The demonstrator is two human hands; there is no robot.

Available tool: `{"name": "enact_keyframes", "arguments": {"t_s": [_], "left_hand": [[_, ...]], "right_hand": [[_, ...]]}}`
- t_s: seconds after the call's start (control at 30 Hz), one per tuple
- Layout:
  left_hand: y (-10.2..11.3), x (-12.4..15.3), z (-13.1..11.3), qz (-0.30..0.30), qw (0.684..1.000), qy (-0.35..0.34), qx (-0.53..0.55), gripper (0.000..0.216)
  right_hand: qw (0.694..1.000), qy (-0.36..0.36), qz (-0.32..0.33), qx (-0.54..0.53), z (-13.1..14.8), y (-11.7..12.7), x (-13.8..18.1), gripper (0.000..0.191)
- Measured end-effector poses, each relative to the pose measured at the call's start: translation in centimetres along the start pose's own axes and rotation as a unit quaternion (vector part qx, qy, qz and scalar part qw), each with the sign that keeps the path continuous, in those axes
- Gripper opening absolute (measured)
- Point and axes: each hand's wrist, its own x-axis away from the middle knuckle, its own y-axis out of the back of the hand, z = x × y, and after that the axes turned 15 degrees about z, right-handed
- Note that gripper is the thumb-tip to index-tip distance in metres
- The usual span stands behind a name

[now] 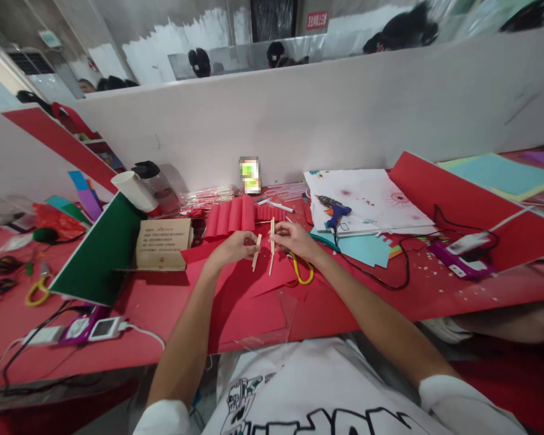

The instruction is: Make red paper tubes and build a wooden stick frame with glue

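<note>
My left hand (239,248) pinches a short pale wooden stick (256,254), held nearly upright over red paper (249,308). Close beside it, my right hand (294,238) grips a pair of similar pale wooden sticks (272,248), one seeming longer than the other. A small gap separates the two hands' sticks. Yellow-handled scissors (304,270) lie just below my right hand, their blades partly hidden. Behind my left hand are rolled red paper tubes (230,216) in a row.
A blue hot glue gun (335,211) rests on white printed sheets (376,196), its cord curving right. At left stand a green board (97,254) and a cardboard box (163,244). Purple power strips (84,326) lie at both sides. A white partition (276,121) closes off the back.
</note>
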Motion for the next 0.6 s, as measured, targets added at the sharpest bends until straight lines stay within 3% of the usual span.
{"name": "enact_keyframes", "arguments": {"t_s": [0.23,0.47,0.6], "left_hand": [[0.1,-0.2,-0.4,-0.049,0.998,-0.037,0.034,0.028],[-0.4,0.1,-1.3,-0.091,0.993,-0.076,0.021,0.041],[-0.5,0.0,-1.4,-0.11,0.99,-0.087,0.012,0.042]], "right_hand": [[1.0,-0.001,0.02,0.005,-0.7,-0.1,-0.1,0.035],[0.998,-0.018,0.049,0.021,-1.0,-1.1,0.0,0.057],[0.997,-0.013,0.065,0.04,-1.1,-1.5,0.1,0.056]]}}
